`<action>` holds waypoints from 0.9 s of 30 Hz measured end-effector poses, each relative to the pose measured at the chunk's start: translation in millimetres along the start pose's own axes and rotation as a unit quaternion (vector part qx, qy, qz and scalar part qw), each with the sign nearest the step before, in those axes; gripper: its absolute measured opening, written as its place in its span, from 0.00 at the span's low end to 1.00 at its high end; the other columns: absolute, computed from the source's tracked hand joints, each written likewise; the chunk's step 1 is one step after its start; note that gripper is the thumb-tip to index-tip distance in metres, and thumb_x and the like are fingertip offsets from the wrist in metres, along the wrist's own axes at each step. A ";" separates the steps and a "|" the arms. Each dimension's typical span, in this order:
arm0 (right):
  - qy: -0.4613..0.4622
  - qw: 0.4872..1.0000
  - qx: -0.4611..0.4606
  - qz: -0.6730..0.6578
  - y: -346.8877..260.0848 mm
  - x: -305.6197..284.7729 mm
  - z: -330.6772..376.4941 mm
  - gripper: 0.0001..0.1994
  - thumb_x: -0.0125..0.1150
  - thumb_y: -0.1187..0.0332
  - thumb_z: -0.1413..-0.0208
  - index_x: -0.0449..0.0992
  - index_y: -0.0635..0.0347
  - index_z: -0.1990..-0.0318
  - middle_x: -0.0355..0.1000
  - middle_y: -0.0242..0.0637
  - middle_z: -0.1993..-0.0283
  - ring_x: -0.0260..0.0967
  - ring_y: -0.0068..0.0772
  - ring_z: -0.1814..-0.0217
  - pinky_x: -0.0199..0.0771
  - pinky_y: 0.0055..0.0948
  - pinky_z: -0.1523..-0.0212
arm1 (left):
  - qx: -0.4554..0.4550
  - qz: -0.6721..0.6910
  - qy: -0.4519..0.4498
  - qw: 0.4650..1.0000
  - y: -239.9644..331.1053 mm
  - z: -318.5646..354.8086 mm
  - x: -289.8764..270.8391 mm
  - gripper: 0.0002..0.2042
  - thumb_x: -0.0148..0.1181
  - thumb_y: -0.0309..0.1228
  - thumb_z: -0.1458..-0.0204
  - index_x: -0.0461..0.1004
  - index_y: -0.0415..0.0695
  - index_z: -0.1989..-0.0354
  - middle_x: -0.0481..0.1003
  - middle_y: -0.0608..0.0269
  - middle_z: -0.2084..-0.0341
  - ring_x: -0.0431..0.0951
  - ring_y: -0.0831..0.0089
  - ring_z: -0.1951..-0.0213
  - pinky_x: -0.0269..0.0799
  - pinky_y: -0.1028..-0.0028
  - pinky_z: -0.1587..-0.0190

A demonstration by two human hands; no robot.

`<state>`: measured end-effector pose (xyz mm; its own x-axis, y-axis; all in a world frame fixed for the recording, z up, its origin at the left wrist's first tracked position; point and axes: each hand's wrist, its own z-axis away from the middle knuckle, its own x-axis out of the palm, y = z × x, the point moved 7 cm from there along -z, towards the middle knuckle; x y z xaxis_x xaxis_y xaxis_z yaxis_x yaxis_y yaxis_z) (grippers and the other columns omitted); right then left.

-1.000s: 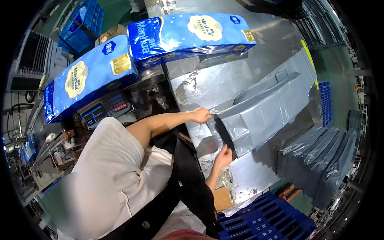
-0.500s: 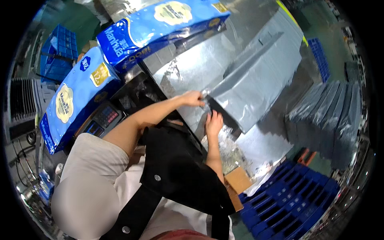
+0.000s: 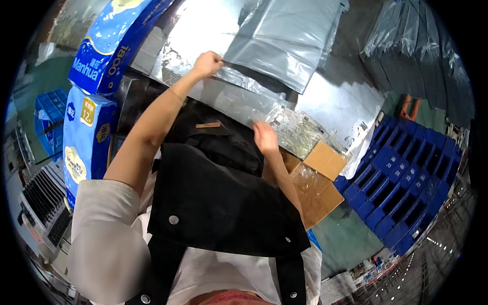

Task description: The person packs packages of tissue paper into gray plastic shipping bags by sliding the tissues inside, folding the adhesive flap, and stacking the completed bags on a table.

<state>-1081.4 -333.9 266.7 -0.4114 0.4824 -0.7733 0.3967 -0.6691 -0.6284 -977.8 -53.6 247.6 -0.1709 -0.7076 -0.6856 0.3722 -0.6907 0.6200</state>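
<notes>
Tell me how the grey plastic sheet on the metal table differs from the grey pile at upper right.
The grey plastic sheet lies fairly flat on the metal table, while the grey pile is ridged with several folds side by side. The left hand is at the grey plastic sheet's near corner; the grey pile is well away from that hand. Both look grey and shiny.

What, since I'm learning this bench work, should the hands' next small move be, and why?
Probably raise the right hand to the right end of the grey plastic's dark edge: the left hand is by its left end, whether gripping is unclear, while the right is off the plastic, near the metal table's front edge.
</notes>
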 end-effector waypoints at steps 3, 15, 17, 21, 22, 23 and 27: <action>0.038 0.983 0.147 0.106 71.6 -42.0 180.9 0.11 0.50 0.70 0.54 0.69 0.57 0.61 0.69 0.45 0.64 0.67 0.47 0.64 0.67 0.39 0.62 | -0.012 0.105 -0.147 0.984 -19.2 14.6 11.0 0.14 0.55 0.40 0.53 0.76 0.40 0.74 0.75 0.60 0.81 0.73 0.75 0.76 0.67 0.74 0.71; 0.066 0.961 -0.075 0.257 8.7 -145.0 -62.5 0.21 0.47 0.78 0.57 0.64 0.61 0.50 0.59 0.45 0.45 0.53 0.43 0.41 0.55 0.48 0.45 | 0.384 -0.438 0.065 0.810 100.2 33.4 -30.6 0.30 0.51 0.17 0.63 0.59 0.46 0.46 0.59 0.58 0.46 0.60 0.60 0.46 0.60 0.67 0.46; 0.041 0.915 -0.207 0.345 -0.7 -128.5 -86.2 0.21 0.46 0.79 0.59 0.65 0.61 0.52 0.59 0.45 0.46 0.52 0.41 0.40 0.48 0.53 0.42 | 0.623 -0.440 0.015 0.647 102.3 49.0 -4.5 0.25 0.51 0.19 0.64 0.64 0.43 0.51 0.61 0.57 0.47 0.59 0.59 0.45 0.55 0.67 0.42; -0.197 0.904 -0.152 0.347 50.8 -93.8 -86.1 0.10 0.48 0.79 0.61 0.69 0.58 0.69 0.66 0.35 0.53 0.48 0.36 0.37 0.38 0.56 0.40 | 0.537 -0.418 -0.066 0.730 70.6 29.9 3.3 0.17 0.52 0.22 0.63 0.68 0.40 0.60 0.65 0.56 0.51 0.59 0.60 0.45 0.52 0.66 0.41; -0.106 0.944 -0.109 0.292 54.9 -112.4 -90.9 0.10 0.50 0.79 0.63 0.70 0.56 0.70 0.68 0.32 0.59 0.51 0.35 0.38 0.35 0.56 0.40 | 0.495 -0.375 -0.084 0.779 59.7 20.4 -6.9 0.15 0.53 0.21 0.64 0.69 0.40 0.63 0.65 0.56 0.52 0.59 0.60 0.45 0.54 0.67 0.41; -0.015 0.970 -0.060 0.233 60.7 -133.8 -91.2 0.11 0.52 0.79 0.65 0.71 0.55 0.70 0.70 0.30 0.64 0.54 0.35 0.40 0.31 0.57 0.39 | 0.451 -0.329 -0.103 0.823 54.6 14.1 -16.3 0.13 0.55 0.20 0.64 0.69 0.39 0.66 0.66 0.56 0.53 0.58 0.61 0.44 0.55 0.67 0.42; 0.011 0.987 0.000 0.161 79.1 -172.8 -121.9 0.07 0.60 0.76 0.68 0.75 0.53 0.77 0.71 0.31 0.70 0.63 0.34 0.50 0.42 0.49 0.43 | 0.240 -0.072 -0.159 0.955 64.9 -23.0 -36.4 0.08 0.55 0.24 0.60 0.70 0.39 0.69 0.71 0.54 0.64 0.69 0.58 0.57 0.63 0.66 0.52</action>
<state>-878.9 -401.3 340.3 -0.2466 0.2578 -0.9342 0.5045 -0.7889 -0.3508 -926.5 -69.3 304.1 -0.4856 -0.5573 -0.6735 -0.1239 -0.7187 0.6841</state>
